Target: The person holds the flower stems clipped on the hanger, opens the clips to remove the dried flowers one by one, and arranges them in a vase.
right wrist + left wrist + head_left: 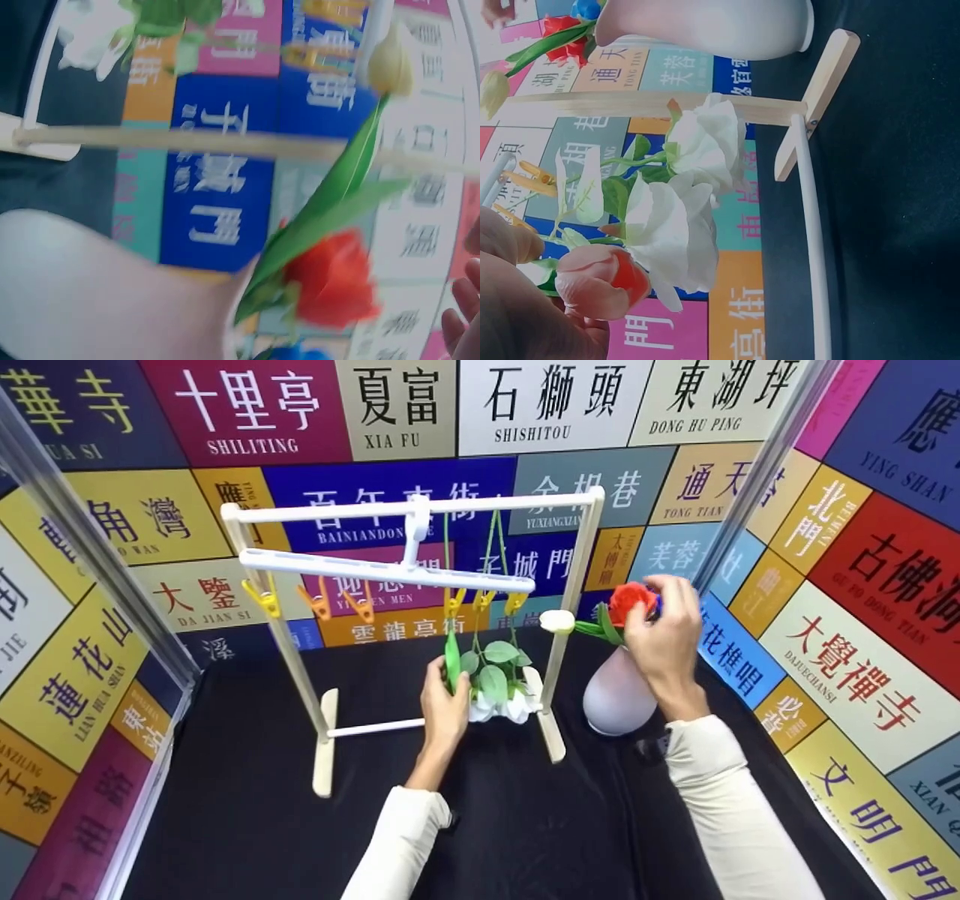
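Observation:
My left hand [446, 701] pinches a pink tulip [600, 281] just behind its bloom; the head view shows only its green leaf [452, 660]. The tulip hangs upside down below a yellow clip [453, 601] on a white hanger [382, 572]. Beside it, white roses [675, 232] hang from neighbouring clips, blooms downward. My right hand [671, 630] overlaps the red rose [628, 600] in the head view. In the right wrist view, its loosely bent fingers [465, 300] appear apart from that rose. A pale vase [619, 697] holds the rose, a cream tulip [556, 622] and a blue flower [296, 351].
A wooden frame [570, 592] carries the hanger, with a white rod [375, 727] low between its feet. Orange clips [315, 604] and another yellow clip [262, 598] dangle at the hanger's left. Black cloth [525, 825] covers the table; printed panels [555, 405] surround it.

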Demonstrator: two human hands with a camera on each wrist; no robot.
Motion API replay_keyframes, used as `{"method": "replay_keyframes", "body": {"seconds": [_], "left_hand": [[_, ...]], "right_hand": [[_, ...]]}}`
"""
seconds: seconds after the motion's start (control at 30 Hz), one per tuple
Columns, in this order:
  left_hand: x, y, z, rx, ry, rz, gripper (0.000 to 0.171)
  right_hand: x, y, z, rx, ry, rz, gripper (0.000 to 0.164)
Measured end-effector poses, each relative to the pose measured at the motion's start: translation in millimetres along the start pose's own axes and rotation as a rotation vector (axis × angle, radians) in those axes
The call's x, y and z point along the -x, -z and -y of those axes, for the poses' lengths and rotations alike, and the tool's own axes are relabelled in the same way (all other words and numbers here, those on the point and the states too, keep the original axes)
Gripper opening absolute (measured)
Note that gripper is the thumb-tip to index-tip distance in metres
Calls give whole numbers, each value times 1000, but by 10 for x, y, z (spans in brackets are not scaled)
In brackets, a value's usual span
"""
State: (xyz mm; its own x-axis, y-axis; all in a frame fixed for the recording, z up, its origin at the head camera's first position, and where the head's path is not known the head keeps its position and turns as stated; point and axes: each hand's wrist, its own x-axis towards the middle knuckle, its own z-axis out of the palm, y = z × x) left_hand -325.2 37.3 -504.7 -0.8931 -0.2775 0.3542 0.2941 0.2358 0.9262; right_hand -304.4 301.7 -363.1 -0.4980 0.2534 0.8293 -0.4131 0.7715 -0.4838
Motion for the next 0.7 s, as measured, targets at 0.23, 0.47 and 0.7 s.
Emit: {"method": "replay_keyframes", "body": {"seconds": [0.23,0.47,0.7], "left_hand": [[13,5,-8,0,7,17,37],[14,15,-9,1,-10,4,36],[13,2,-27,12,-4,12,35]], "right_hand": [[109,-319,528,-125,146,-21,21],[267,-735,904,-234,101,88,33],[423,-1075,1040,-226,54,169,37]]}}
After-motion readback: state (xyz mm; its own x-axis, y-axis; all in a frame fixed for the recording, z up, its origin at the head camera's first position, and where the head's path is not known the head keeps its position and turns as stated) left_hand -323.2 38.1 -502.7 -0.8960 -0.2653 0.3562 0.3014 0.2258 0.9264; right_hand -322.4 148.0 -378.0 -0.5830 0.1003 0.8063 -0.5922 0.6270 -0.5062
